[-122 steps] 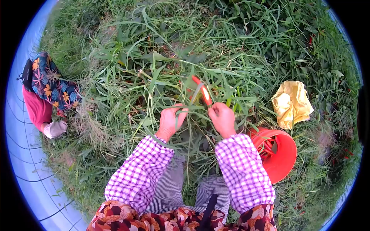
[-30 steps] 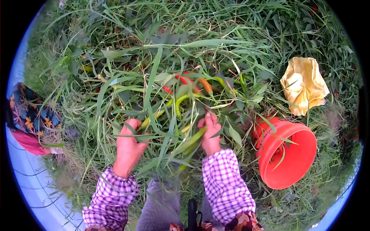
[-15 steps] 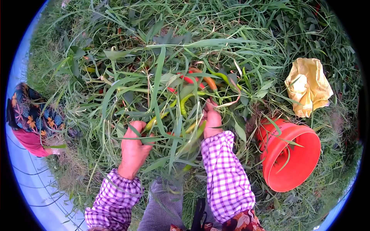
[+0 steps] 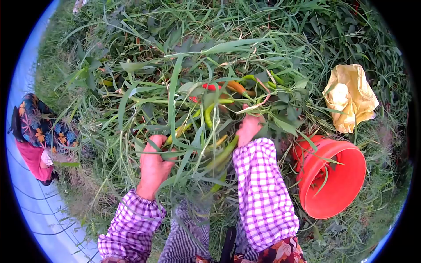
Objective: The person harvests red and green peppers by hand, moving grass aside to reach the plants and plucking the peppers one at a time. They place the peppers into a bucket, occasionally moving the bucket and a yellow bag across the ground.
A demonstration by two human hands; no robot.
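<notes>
My left hand (image 4: 154, 165) is curled in among grass blades and stems, close to the lower end of a yellow-green chili pepper (image 4: 183, 129). Its fingertips are partly covered, so what lies in them cannot be made out. My right hand (image 4: 250, 128) reaches into the leaves below an orange chili pepper (image 4: 237, 87); most of its fingers are hidden by foliage. Between the hands hangs a curved green chili pepper (image 4: 208, 115). A larger, blurred green pepper (image 4: 222, 156) lies just left of my right wrist. A red chili pepper (image 4: 212, 87) shows higher up.
A red bucket (image 4: 335, 193) lies tipped on its side at the right, with some peppers and grass inside. Above it is a crumpled yellow bag (image 4: 351, 98). Another person in flowered clothing (image 4: 41, 127) is at the far left. Long grass tangles around the plants.
My right hand has moved slightly right and deeper under the leaves. My left hand stays almost in place. The orange pepper and nearby stems have shifted a little.
</notes>
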